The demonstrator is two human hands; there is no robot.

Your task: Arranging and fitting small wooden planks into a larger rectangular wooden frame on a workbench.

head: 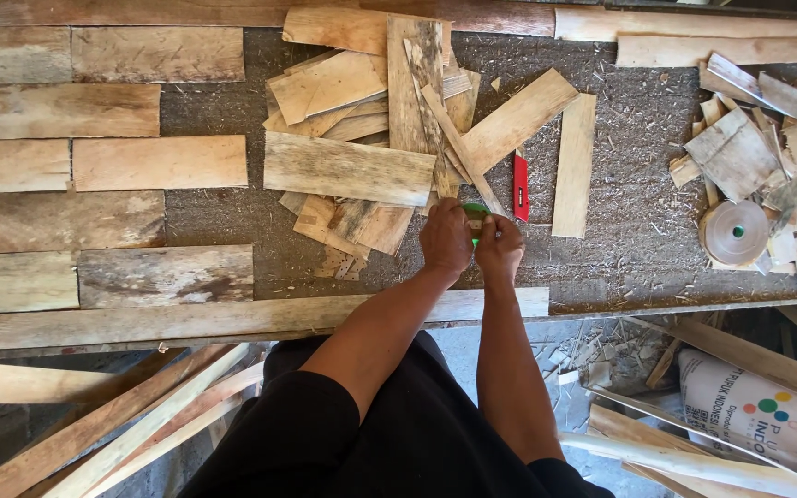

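Both hands close together on a small green object (475, 212), the left hand (446, 238) and right hand (500, 244) pinching it just beside the red utility knife (519, 187). The loose wood offcuts (362, 138) left of the knife could likely snag and slide across the sawdusty surface (638, 240).

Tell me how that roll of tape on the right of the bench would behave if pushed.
The tape roll lies flat on its side, so it would probably slide, not roll. It looks light for its size. Sawdust and veneer scraps touching it might snag it.
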